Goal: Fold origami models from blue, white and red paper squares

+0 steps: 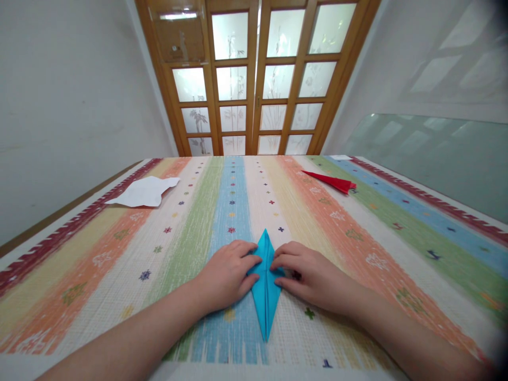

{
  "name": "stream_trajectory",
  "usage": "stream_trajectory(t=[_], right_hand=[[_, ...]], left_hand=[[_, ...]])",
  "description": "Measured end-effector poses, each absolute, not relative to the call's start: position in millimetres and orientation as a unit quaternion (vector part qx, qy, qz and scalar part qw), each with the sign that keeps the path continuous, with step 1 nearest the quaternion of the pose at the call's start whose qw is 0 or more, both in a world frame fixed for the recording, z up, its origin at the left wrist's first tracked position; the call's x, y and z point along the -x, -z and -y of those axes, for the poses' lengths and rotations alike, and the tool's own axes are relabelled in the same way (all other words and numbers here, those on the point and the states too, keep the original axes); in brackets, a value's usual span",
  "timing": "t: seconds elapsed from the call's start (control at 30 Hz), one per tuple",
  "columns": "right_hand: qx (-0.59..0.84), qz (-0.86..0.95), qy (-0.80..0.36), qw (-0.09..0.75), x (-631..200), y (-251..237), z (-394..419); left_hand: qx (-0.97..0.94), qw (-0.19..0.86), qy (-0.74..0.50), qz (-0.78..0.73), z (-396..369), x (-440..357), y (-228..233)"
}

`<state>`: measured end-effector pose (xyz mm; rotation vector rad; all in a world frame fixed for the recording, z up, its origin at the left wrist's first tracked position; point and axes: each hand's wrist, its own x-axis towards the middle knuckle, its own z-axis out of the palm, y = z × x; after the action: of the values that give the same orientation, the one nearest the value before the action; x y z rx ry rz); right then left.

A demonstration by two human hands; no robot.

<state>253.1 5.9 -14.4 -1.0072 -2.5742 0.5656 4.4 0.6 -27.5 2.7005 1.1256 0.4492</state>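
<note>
A blue folded paper (265, 296), a long narrow diamond shape, lies flat on the striped tablecloth (198, 227) near the table's front edge. My left hand (228, 275) presses on its left flap with the fingertips. My right hand (313, 278) presses on its right flap in the same way. Both hands' fingers meet near the paper's middle crease. The paper's points stick out beyond the hands, one toward the far side and one toward me.
A red folded paper (331, 181) lies at the far right of the table. A white sheet of paper (145, 191) lies at the far left. Wooden glazed doors (257, 79) stand behind the table, and a glass panel (436, 153) leans on the right.
</note>
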Motion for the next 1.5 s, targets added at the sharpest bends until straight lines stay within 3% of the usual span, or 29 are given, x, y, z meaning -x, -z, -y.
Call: stream_trajectory(t=[0.6,1.03,1.5], right_hand=[[0.411,0.879,-0.155,0.183,-253,31,-7],[0.367,0.894,-0.21,0.15,-250,27,-6],[0.323,0.901,-0.229,0.178,-240,16,5]], left_hand=[[-0.91,0.102,-0.084,-0.393,0,-5,34],[-0.911,0.097,-0.133,-0.378,-1,-6,23],[-0.884,0.097,-0.152,-0.431,-14,1,38]])
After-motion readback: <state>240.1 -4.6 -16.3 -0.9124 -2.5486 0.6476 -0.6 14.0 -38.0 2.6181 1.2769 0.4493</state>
